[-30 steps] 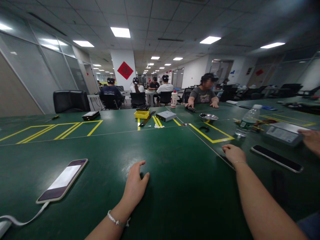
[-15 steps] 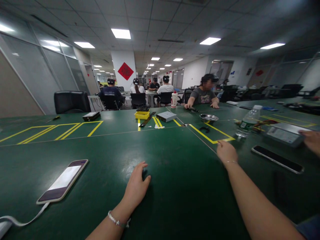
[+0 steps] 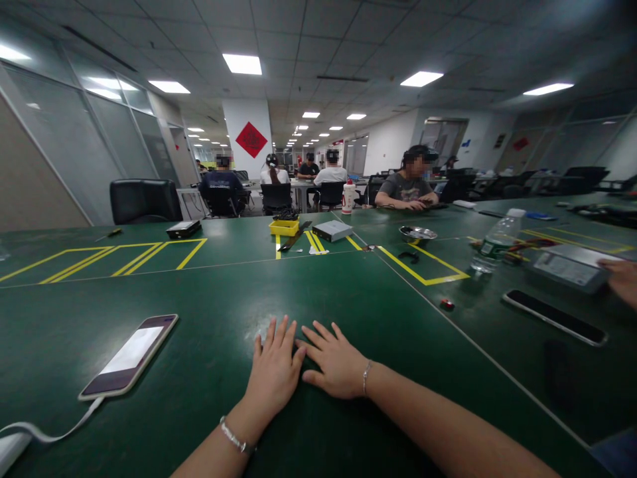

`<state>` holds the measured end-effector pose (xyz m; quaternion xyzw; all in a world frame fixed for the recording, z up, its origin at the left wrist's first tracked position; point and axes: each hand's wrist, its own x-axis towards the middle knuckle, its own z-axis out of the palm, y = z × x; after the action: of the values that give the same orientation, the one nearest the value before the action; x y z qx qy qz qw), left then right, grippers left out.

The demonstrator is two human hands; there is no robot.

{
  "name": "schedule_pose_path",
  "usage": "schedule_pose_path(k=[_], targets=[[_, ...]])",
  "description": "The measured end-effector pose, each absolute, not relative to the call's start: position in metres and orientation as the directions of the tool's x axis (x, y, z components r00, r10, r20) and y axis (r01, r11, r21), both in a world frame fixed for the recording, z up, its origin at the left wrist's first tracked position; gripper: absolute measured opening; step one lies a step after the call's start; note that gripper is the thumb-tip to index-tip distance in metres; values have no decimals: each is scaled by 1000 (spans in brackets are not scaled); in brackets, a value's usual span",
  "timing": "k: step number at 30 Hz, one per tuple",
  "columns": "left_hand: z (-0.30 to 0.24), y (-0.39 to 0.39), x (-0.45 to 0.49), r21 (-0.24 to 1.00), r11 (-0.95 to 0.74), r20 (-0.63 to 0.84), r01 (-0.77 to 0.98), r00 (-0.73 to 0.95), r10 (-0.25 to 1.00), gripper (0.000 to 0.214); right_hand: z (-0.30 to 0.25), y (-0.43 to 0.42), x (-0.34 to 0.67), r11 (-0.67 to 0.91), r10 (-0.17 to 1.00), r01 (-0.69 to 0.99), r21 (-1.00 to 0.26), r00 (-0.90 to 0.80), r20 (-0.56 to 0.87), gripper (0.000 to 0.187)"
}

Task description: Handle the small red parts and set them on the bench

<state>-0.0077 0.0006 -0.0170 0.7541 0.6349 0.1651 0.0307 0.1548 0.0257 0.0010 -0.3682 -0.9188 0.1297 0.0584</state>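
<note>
My left hand [image 3: 277,362] lies flat on the green tabletop [image 3: 199,345], fingers spread and holding nothing. Beside it, my right hand [image 3: 334,358] also rests palm down with its fingers apart. The two hands almost touch at the thumb and fingertips. A phone with a lit screen [image 3: 130,355] lies to the left of my left hand, a white cable plugged into its near end. Off to the right of my right hand sits a small red object [image 3: 446,305], too small to make out.
A dark phone [image 3: 555,317], a water bottle [image 3: 497,240] and a metal box [image 3: 572,267] touched by another person's hand [image 3: 622,279] are at right. Farther back stand a yellow tray [image 3: 284,228], a grey drive [image 3: 332,230] and a metal bowl [image 3: 417,234]. A person [image 3: 411,182] sits across.
My right hand has come back leftward to lie beside my left, uncovering the small red object. My left hand's fingers have spread flat. The person across has brought their hands together.
</note>
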Motion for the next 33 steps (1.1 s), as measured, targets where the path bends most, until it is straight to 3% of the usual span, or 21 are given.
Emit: schedule_pose_path(k=[3, 6, 9, 13, 16, 19, 25, 33], targets=[[-19, 0, -8, 251, -206, 119, 946, 181, 976, 49, 0, 24, 153, 692, 685, 660, -294, -728, -20, 64], [-17, -1, -9, 251, -205, 119, 946, 179, 977, 49, 3, 36, 159, 715, 680, 646, -270, -731, 51, 58], [-15, -2, -9, 268, -207, 122, 941, 179, 976, 48, 11, 60, 185, 618, 786, 766, -178, -597, 160, 42], [-15, -2, -10, 287, -203, 116, 936, 177, 977, 44, 21, 94, 261, 128, 950, 992, -24, -115, 290, 30], [-16, 0, -10, 294, -187, 109, 937, 161, 981, 44, 18, 107, 324, -221, 915, 975, -33, 219, 340, 36], [-16, 0, -10, 308, -181, 106, 934, 155, 982, 47, 6, 111, 367, -413, 847, 905, -100, 422, 323, 51], [-14, -1, -10, 312, -182, 97, 932, 160, 982, 43, -12, 119, 394, -449, 885, 892, -57, 453, 109, 35], [-10, -1, -10, 361, -176, 92, 916, 153, 984, 40, -12, 121, 400, -460, 869, 882, -103, 471, 150, 34]])
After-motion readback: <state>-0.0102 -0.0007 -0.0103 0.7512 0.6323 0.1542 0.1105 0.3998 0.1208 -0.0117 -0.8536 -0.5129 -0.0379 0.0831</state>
